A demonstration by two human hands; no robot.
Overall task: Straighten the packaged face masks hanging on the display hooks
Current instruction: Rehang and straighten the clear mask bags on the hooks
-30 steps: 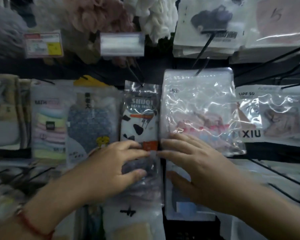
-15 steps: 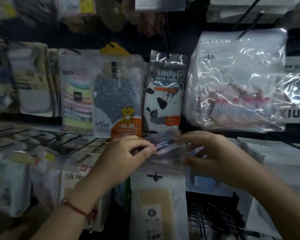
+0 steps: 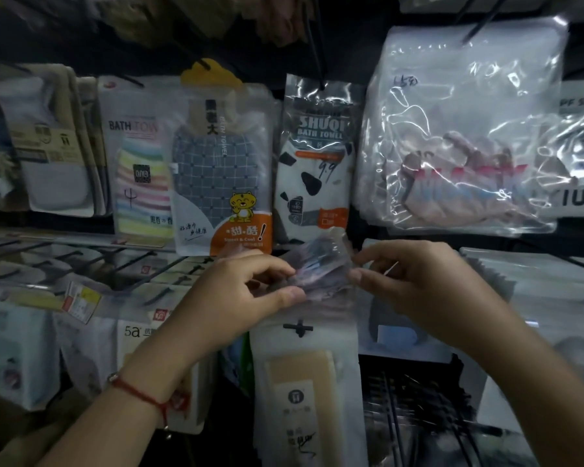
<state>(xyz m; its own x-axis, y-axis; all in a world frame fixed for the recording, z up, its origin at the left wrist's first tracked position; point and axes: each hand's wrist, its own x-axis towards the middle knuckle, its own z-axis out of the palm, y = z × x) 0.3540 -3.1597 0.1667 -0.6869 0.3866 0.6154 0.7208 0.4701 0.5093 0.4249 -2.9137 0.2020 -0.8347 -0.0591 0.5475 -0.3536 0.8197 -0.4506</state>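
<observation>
Your left hand (image 3: 250, 291) and right hand (image 3: 415, 284) hold a crinkled clear plastic packet (image 3: 317, 267) between them, fingers pinching its opposite edges. It sits just above a white pouch with a tan panel (image 3: 304, 382). Behind hangs a cow-patterned bath towel packet (image 3: 314, 163).

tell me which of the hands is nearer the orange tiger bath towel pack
Left. The left hand sits just below the orange tiger pack's bottom edge, pinching the small clear packet. The right hand pinches the packet's other side, farther to the right.
</observation>
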